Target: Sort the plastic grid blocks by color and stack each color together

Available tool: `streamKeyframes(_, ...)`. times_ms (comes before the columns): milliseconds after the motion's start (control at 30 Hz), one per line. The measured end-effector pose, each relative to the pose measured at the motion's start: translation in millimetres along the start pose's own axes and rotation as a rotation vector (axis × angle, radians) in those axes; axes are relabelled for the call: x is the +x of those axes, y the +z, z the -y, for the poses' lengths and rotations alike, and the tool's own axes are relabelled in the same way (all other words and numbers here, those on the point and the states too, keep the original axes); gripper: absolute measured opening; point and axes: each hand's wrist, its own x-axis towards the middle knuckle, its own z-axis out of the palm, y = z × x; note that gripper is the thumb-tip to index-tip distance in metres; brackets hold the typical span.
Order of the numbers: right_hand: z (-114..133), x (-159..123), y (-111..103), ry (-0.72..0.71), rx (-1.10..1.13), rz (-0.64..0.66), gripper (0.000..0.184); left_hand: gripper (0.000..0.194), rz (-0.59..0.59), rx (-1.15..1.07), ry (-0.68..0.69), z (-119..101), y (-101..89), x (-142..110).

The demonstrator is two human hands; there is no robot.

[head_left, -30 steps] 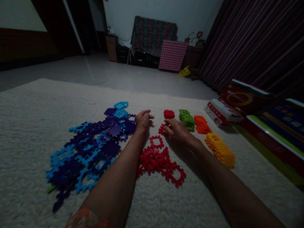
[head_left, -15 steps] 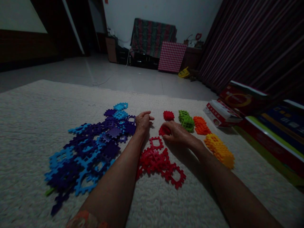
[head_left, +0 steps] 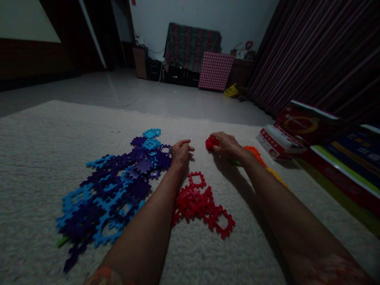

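Flat red plastic tiles lie in a loose heap on the cream carpet between my forearms. My right hand reaches to the far side and is closed on a small stack of red tiles. My left hand rests on the carpet with its fingers curled, touching the right edge of a big spread of blue and purple tiles; I cannot see anything inside it. An orange stack and a yellow stack show partly behind my right forearm; the green stack is almost hidden.
Boxes stand along the right: a white and red one, a red one, and flat green and blue ones. A striped curtain hangs behind them. Grey floor, a checked red panel and cloth-covered furniture lie beyond the carpet's edge.
My right hand picked up a red tile from the carpet and carried it forward to the small red stack. My left hand stayed in place.
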Motion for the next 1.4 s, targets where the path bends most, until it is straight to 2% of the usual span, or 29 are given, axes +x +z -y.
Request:
streamKeyframes(200,-3.7,3.7,5.0,-0.018,-0.008,-0.02,0.045,0.04,0.005,0.01,0.0,1.5,-0.1,1.1)
streamKeyframes(300,-1.2,1.5,5.0,-0.014,-0.001,-0.063,0.052,0.041,0.008,0.014,-0.001,1.1,0.0,0.4)
streamKeyframes(367,3.4,-5.4,4.0,-0.027,0.004,-0.123,0.056,0.04,0.004,0.008,-0.004,0.7,0.0,-0.1)
streamKeyframes(467,16.1,-25.5,0.8,-0.104,0.06,-0.155,0.047,0.039,-0.002,0.009,0.0,0.8,-0.4,0.0)
streamKeyframes(533,28.0,-43.3,-1.9,-0.155,0.154,-0.078,0.038,0.037,-0.006,0.015,0.011,1.6,-0.7,0.9)
streamKeyframes(667,53.6,-75.1,-6.1,-0.252,0.343,0.222,0.025,0.037,-0.006,0.013,0.026,3.3,-0.9,2.3)
streamKeyframes(767,67.0,-88.2,-6.4,-0.289,0.364,0.305,0.019,0.037,0.002,0.01,0.022,3.2,-0.5,1.9)
streamKeyframes(1167,75.5,-97.1,1.8,-0.25,0.36,0.24,0.015,0.039,0.017,0.008,0.032,2.6,-0.1,-0.9)
streamKeyframes(1267,65.6,-92.3,0.1,-0.215,0.304,0.208,0.021,0.039,0.016,0.014,0.041,2.2,-0.4,-1.9)
streamKeyframes(1400,38.9,-85.8,2.5,-0.109,0.206,0.094,0.035,0.041,0.013,0.027,0.031,1.7,-0.1,-1.6)
